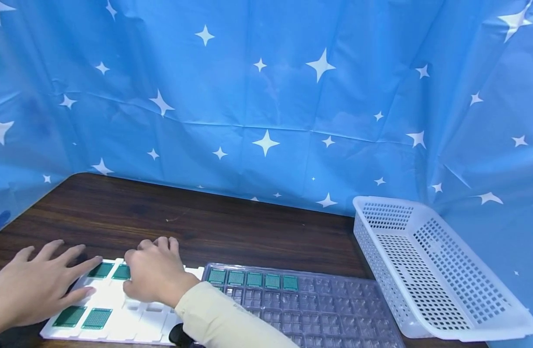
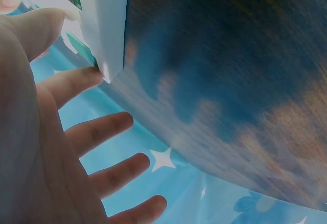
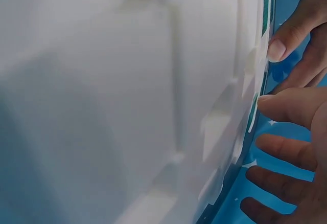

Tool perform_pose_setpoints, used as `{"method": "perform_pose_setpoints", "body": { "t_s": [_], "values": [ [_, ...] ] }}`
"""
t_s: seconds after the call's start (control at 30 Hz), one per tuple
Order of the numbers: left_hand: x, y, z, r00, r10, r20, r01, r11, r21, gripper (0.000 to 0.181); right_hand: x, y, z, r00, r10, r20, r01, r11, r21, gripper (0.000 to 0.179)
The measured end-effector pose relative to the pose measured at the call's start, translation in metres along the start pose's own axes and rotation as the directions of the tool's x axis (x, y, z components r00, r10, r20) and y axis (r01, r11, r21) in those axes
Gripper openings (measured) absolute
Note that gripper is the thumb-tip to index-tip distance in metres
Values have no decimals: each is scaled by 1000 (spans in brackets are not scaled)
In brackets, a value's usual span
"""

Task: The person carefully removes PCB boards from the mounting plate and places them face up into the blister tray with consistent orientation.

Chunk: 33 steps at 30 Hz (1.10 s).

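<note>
My left hand (image 1: 40,285) spreads its fingers at the left end of a white slotted tray (image 1: 136,323). Its thumb lies over the tray, and its index fingertip is at the tray corner beside a green circuit board (image 1: 101,270). My right hand (image 1: 155,270) is over the tray's upper middle, right beside another green board (image 1: 121,272). In the right wrist view, a digit of the right hand (image 3: 301,147) meets a green board's edge (image 3: 253,112) while its other fingers extend loosely. Two more boards, including one green square (image 1: 97,319), sit in the tray's lower row.
A clear plastic tray (image 1: 309,303) with many pockets lies right of the white one; several green boards (image 1: 254,279) fill part of its back row. A white perforated basket (image 1: 436,270) stands at the right. Behind the dark wooden table (image 1: 214,227) hangs a blue star-patterned curtain (image 1: 266,96).
</note>
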State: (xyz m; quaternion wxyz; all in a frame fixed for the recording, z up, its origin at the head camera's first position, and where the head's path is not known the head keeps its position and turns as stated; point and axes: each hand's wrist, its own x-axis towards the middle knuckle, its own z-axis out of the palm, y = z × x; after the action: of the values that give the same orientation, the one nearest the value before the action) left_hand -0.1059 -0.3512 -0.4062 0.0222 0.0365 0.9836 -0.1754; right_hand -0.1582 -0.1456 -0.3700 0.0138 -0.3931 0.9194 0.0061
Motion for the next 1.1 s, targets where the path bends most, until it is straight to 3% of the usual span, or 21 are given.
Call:
{"method": "perform_pose_setpoints", "body": {
  "t_s": [0.4,0.57,0.73,0.87,1.1],
  "values": [
    [5,1,-4,1000,-5,31,5,1000,-2,92,15,-5,5,996,81,21,-81,997,5,31],
    [7,0,-1,998,-20,65,21,1000,-17,106,19,-8,7,994,105,31,-106,994,6,27],
    [8,-1,5,995,-38,94,41,999,-30,98,23,-13,10,991,129,29,-129,992,-8,23],
    [7,-1,4,996,-39,85,42,999,-26,95,24,-16,11,990,141,14,-141,990,-12,17],
    [8,-2,8,998,-31,63,32,999,-20,108,23,-17,11,990,144,-13,-144,989,-18,9]
  ]
}}
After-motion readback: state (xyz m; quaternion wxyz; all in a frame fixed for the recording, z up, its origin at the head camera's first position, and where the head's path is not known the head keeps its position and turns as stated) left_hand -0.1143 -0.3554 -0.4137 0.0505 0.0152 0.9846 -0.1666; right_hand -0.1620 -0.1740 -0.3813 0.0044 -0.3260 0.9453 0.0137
